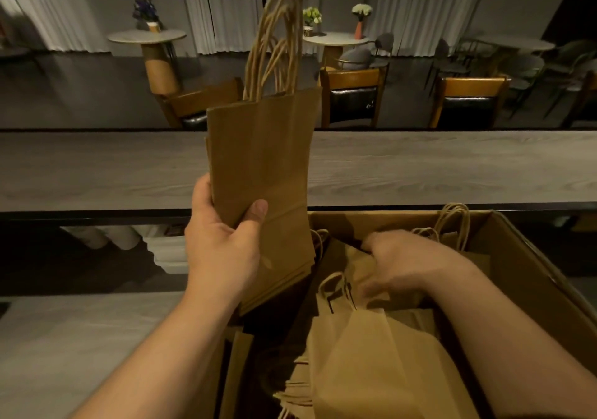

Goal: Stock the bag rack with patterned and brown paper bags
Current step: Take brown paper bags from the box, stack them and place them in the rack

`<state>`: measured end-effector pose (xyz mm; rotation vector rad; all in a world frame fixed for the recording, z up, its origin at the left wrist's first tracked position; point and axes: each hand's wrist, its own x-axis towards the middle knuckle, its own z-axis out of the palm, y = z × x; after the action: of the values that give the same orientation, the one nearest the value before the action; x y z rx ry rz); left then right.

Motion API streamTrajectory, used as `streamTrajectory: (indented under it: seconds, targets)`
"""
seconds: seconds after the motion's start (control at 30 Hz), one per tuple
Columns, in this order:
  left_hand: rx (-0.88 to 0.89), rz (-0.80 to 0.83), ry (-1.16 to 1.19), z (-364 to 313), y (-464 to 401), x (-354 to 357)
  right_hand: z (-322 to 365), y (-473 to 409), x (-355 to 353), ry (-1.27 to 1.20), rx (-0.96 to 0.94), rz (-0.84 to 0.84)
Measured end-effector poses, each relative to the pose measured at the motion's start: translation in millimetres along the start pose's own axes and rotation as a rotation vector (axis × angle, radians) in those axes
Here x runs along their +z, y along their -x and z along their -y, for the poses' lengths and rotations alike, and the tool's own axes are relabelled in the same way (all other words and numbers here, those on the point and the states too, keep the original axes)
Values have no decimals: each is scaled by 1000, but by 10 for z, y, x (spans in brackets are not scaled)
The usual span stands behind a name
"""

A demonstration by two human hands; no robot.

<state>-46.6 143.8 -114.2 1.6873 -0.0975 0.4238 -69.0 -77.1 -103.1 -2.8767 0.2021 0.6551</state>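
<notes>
My left hand grips a flat stack of brown paper bags near its lower edge, thumb on the front, and holds it upright above the counter with the twisted handles pointing up. My right hand reaches down into an open cardboard box and lies, blurred, on the brown paper bags inside; whether its fingers hold one cannot be told. More handles stick up at the box's far side. No patterned bags and no rack are in view.
A long grey wooden counter runs across in front of me. Below it, a shelf holds white stacked cups. Beyond the counter stand wooden chairs and round tables with flower vases.
</notes>
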Motion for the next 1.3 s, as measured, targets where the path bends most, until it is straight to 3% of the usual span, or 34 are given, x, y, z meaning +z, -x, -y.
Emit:
streamTrajectory:
  seconds: [0.1, 0.3, 0.47, 0.6, 0.7, 0.77, 0.9, 1.0, 1.13, 1.3]
  targets:
    - [5, 18, 1, 17, 3, 3, 31, -7, 89, -18, -91, 38]
    - [16, 88, -94, 22, -4, -6, -145, 47, -184, -84, -159, -123]
    - [71, 295, -206, 2, -8, -19, -116, 140, -395, -442, -374, -385]
    - [41, 465, -237, 55, -37, 1, 55, 93, -232, -401, -496, -663]
    - [-47, 622, -51, 81, -23, -1, 147, 27, -142, -430, -433, -875]
    - [-23, 611, -62, 79, 1, 9, 188, 12, -92, -470, -370, -928]
    - [17, 403, -157, 202, -36, 59, 227, 45, -68, -831, -206, -892]
    - [-46, 250, 4, 178, -55, 38, 218, 19, -89, -830, -199, -633]
    - [-107, 249, 27, 167, -59, 23, 243, -76, -30, -946, -238, -610]
    - [-126, 256, 33, 149, -68, 24, 291, -34, 1, -1238, -384, -432]
